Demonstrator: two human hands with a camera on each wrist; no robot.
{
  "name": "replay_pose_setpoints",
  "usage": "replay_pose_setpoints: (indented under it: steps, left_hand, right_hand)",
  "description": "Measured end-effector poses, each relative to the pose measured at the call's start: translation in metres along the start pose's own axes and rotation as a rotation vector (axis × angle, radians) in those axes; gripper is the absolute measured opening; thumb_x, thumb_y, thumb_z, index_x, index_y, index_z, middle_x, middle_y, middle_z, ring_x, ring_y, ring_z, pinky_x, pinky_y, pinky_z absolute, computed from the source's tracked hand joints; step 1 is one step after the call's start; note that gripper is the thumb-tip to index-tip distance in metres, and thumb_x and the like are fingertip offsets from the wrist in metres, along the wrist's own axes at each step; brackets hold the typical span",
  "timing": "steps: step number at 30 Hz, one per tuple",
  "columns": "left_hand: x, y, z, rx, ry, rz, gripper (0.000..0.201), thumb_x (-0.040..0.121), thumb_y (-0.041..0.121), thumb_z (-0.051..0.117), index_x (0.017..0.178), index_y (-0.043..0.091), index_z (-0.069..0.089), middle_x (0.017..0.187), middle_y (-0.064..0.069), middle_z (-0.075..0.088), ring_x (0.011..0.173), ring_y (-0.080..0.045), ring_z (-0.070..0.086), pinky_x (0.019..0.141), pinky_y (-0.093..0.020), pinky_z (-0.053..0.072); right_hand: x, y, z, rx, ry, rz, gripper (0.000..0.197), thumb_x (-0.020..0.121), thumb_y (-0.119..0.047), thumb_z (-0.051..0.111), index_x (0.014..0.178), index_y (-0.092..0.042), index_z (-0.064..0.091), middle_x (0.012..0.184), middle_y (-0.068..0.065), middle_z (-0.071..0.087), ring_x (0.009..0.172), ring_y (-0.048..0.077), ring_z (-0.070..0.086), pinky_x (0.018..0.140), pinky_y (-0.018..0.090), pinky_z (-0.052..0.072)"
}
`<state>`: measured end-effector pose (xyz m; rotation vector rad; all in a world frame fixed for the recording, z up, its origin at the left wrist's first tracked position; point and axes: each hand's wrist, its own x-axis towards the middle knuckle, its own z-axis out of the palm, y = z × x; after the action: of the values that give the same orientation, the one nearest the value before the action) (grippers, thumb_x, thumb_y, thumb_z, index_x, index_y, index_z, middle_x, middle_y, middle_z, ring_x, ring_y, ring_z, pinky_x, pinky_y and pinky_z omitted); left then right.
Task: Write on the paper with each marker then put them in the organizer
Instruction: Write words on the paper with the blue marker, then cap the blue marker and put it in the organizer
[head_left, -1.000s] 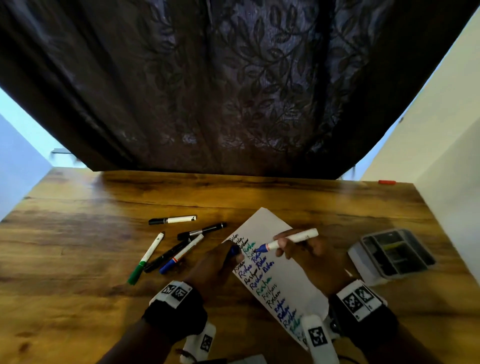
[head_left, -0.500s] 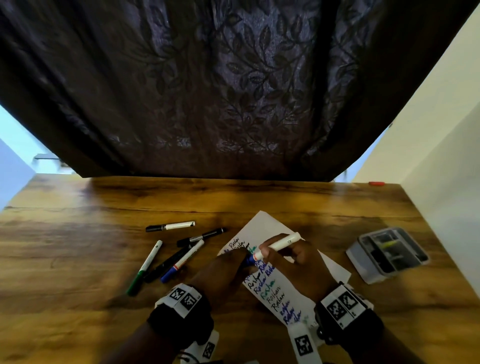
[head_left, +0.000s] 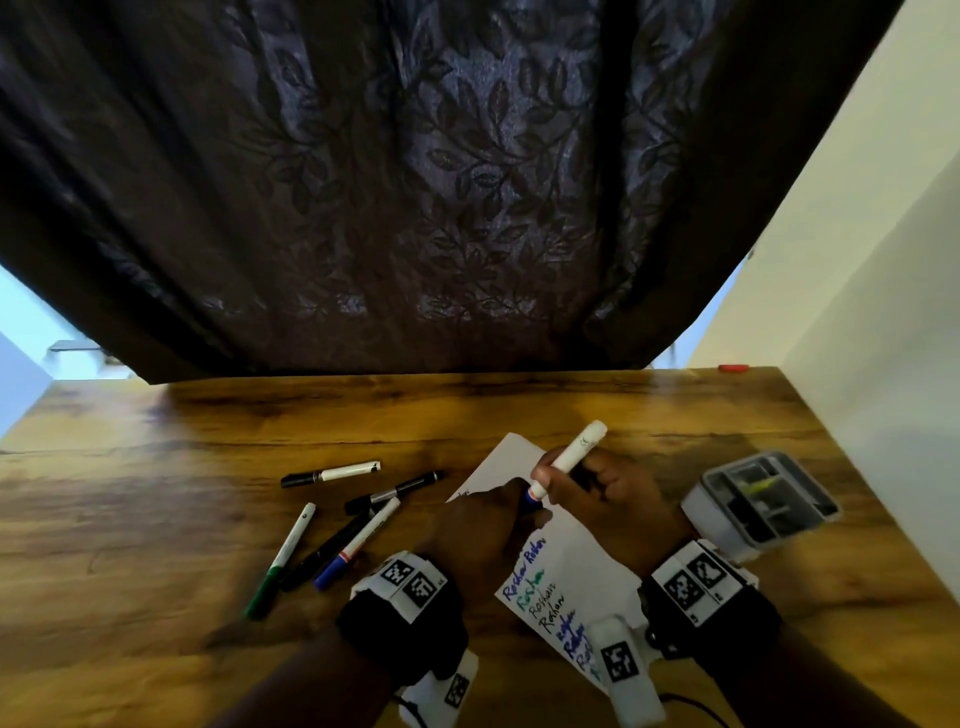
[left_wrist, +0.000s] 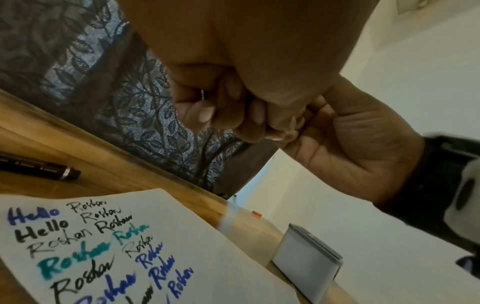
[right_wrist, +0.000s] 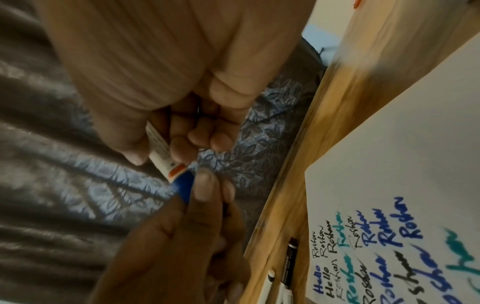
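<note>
On the left of the wooden worktop (head_left: 156, 493) five loose markers lie capped: a green-capped marker (head_left: 283, 558), a black-and-white marker (head_left: 331, 473), a black marker (head_left: 324, 550), a blue-capped marker (head_left: 358, 543) and a slim black pen (head_left: 395, 491).

The left hand (head_left: 478, 535) pinches the blue cap (right_wrist: 183, 186) at the tip end of the white-barrelled blue marker (head_left: 569, 457), its grip closed on the cap. The right hand (head_left: 608, 499) is wrapped round the barrel, its grip tight on the marker, which is raised above the paper (head_left: 582, 571) and not touching it.

This looks like the capping step. To do it well, keep barrel and cap in one line, push straight until the cap seats fully, and keep the fingers clear of the inked tip. A skewed push could smear ink on the fingers or leave the cap loose.

The paper, under both hands, carries rows of blue, black and teal writing.

At the right, well apart from the loose markers, sits the grey organizer (head_left: 701, 506), divided into several compartments. One compartment holds something yellow-green (head_left: 759, 487); what else is in it I cannot tell.
</note>
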<state>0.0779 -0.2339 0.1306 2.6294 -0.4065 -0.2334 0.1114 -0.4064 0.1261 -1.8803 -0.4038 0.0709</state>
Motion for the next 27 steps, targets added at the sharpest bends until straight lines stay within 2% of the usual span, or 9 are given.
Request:
replay_pose_setpoints:
  steps: [3, 7, 10, 13, 15, 17, 20, 23, 27]
  left_hand:
    - [0.005, 0.004, -0.004, -0.007, -0.024, 0.007, 0.031, 0.101, 0.048, 0.037, 0.116, 0.024, 0.05, 0.089, 0.004, 0.062, 0.069, -0.006, 0.051, 0.051, -0.016, 0.024]
    - [0.011, 0.007, -0.006, -0.007, -0.047, 0.038, 0.033, 0.1, 0.05, 0.037, 0.115, 0.026, 0.053, 0.076, 0.01, 0.052, 0.061, -0.002, 0.042, 0.051, -0.015, 0.028]
    - [0.02, 0.015, -0.006, 0.007, -0.063, 0.088, 0.033, 0.098, 0.053, 0.038, 0.115, 0.03, 0.054, 0.099, 0.008, 0.063, 0.073, -0.004, 0.046, 0.053, -0.014, 0.026]
    - [0.036, 0.031, -0.003, -0.043, -0.085, 0.137, 0.029, 0.096, 0.055, 0.043, 0.111, 0.033, 0.055, 0.102, 0.013, 0.06, 0.079, -0.003, 0.048, 0.06, -0.013, 0.03]
    - [0.051, 0.045, 0.007, -0.037, -0.089, 0.185, 0.029, 0.094, 0.058, 0.044, 0.109, 0.034, 0.055, 0.106, 0.012, 0.063, 0.086, -0.006, 0.054, 0.067, -0.021, 0.037]
    - [0.063, 0.056, 0.02, -0.033, -0.075, 0.229, 0.03, 0.092, 0.06, 0.045, 0.107, 0.036, 0.054, 0.104, 0.011, 0.065, 0.089, -0.01, 0.059, 0.072, -0.027, 0.042]
    - [0.078, 0.067, 0.035, -0.114, -0.07, 0.231, 0.038, 0.087, 0.065, 0.048, 0.118, 0.043, 0.045, 0.097, 0.014, 0.06, 0.078, -0.005, 0.056, 0.07, -0.028, 0.045]
    - [0.087, 0.067, 0.046, -0.138, -0.059, 0.194, 0.051, 0.086, 0.067, 0.049, 0.129, 0.046, 0.033, 0.097, 0.017, 0.055, 0.078, -0.003, 0.055, 0.071, -0.025, 0.048]
    - [0.094, 0.059, 0.062, -0.121, -0.067, 0.15, 0.043, 0.088, 0.065, 0.046, 0.126, 0.047, 0.036, 0.09, 0.02, 0.053, 0.079, -0.001, 0.056, 0.071, -0.022, 0.048]
  right_hand:
    - [-0.004, 0.015, -0.007, 0.178, 0.069, 0.103, 0.006, 0.087, -0.019, 0.071, 0.086, -0.023, 0.075, 0.077, 0.003, 0.072, 0.068, 0.014, 0.063, 0.068, 0.036, 0.053]
    - [-0.025, 0.032, -0.031, 0.299, 0.181, 0.204, 0.026, 0.074, -0.029, 0.084, 0.093, -0.022, 0.068, 0.073, 0.001, 0.066, 0.068, 0.019, 0.06, 0.066, 0.035, 0.052]
    - [-0.04, 0.04, -0.058, -0.092, 0.161, 0.131, 0.016, 0.077, -0.029, 0.083, 0.086, -0.031, 0.07, 0.082, -0.012, 0.071, 0.069, 0.007, 0.064, 0.062, 0.019, 0.051]
    - [-0.05, 0.044, -0.078, -0.396, 0.055, -0.002, 0.013, 0.075, -0.044, 0.078, 0.083, -0.046, 0.068, 0.087, -0.029, 0.067, 0.08, 0.001, 0.063, 0.065, 0.013, 0.046]
    - [-0.052, 0.042, -0.087, -0.461, 0.018, -0.045, 0.015, 0.077, -0.051, 0.07, 0.09, -0.045, 0.07, 0.088, -0.024, 0.07, 0.086, 0.002, 0.063, 0.07, 0.02, 0.051]
    - [-0.052, 0.034, -0.096, -0.551, 0.019, -0.158, 0.023, 0.081, -0.046, 0.067, 0.09, -0.028, 0.076, 0.088, -0.011, 0.074, 0.083, 0.007, 0.064, 0.07, 0.029, 0.056]
    - [-0.051, 0.04, -0.122, -0.742, 0.027, -0.244, 0.024, 0.081, -0.042, 0.06, 0.083, -0.024, 0.076, 0.083, -0.003, 0.073, 0.079, 0.008, 0.059, 0.071, 0.031, 0.055]
    - [-0.056, 0.066, -0.166, -0.516, 0.229, -0.017, 0.02, 0.086, -0.047, 0.061, 0.087, -0.031, 0.074, 0.088, -0.011, 0.07, 0.084, 0.002, 0.062, 0.078, 0.027, 0.051]
    - [-0.052, 0.081, -0.219, -0.286, 0.62, 0.154, 0.009, 0.081, -0.023, 0.079, 0.078, -0.015, 0.076, 0.058, -0.009, 0.056, 0.055, 0.0, 0.051, 0.057, 0.013, 0.038]
